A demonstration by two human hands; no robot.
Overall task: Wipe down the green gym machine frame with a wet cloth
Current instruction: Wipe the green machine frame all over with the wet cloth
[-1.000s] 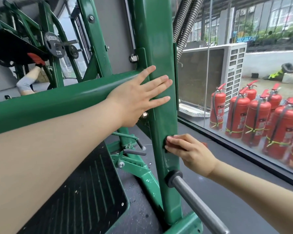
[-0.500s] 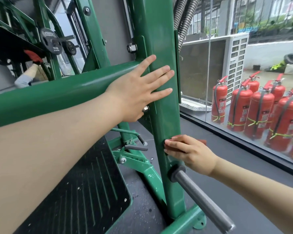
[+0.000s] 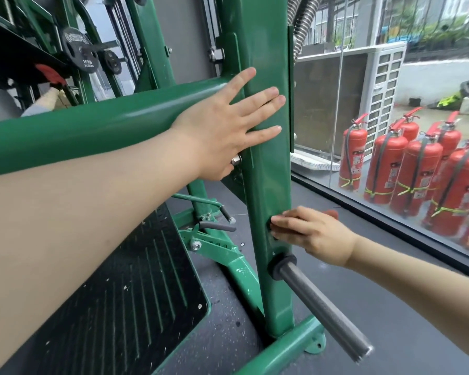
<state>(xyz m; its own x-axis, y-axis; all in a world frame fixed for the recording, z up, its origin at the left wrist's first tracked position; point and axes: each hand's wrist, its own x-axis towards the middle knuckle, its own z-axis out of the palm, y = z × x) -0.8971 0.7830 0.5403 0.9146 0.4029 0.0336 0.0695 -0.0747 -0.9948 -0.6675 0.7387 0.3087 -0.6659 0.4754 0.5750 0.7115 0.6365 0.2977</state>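
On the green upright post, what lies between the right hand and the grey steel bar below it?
In the head view, only bare green post separates the right hand from the grey steel bar.

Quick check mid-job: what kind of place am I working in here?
Most likely a gym beside a glass wall: a green machine frame, weight plates racked behind it, and a steel plate-loading peg. Fire extinguishers stand outside.
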